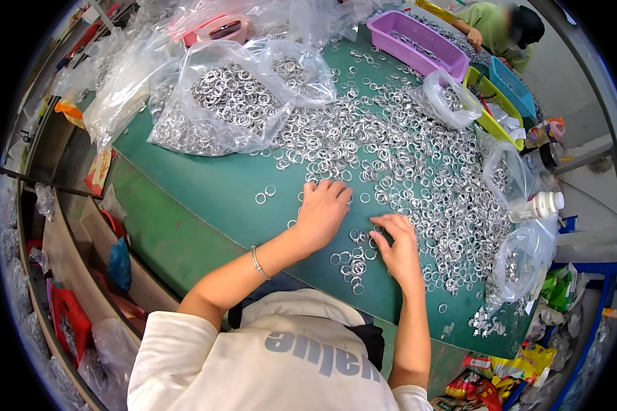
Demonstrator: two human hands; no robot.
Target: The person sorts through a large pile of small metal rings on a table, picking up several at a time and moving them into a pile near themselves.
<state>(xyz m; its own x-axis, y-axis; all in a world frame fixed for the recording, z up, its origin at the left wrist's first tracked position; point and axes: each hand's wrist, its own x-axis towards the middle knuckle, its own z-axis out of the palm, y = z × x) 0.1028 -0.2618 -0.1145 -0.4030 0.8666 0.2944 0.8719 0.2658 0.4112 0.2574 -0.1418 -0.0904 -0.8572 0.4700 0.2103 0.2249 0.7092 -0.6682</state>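
You are leaning over a green tabletop [199,181], with both bare hands working near the centre of the frame. Your left hand [322,214], below a silver bracelet [256,261] on the wrist, is curling its fingers downward at the near edge of a wide spread of silver rings [452,205]; its fingertips are hiding, so you cannot tell whether they are gripping anything. Your right hand [400,248], just right of centre, is holding its thumb and forefinger apart, with a ring showing near the gap; whether it is being pinched is not clear. A small cluster of rings [355,269] is lying beside the right thumb, toward the lower middle. The main spread is running from the upper middle down to the lower right. At the upper left, a clear plastic bag [197,60] is bulging with more rings. Toward the upper right, a purple bin [399,58], a yellow-green bin [498,133] and a blue bin [519,103] are standing in a row, and behind them a co-worker in a light green top [483,17] is bending forward. A white bottle [543,205] is lying at the right edge of the spread.
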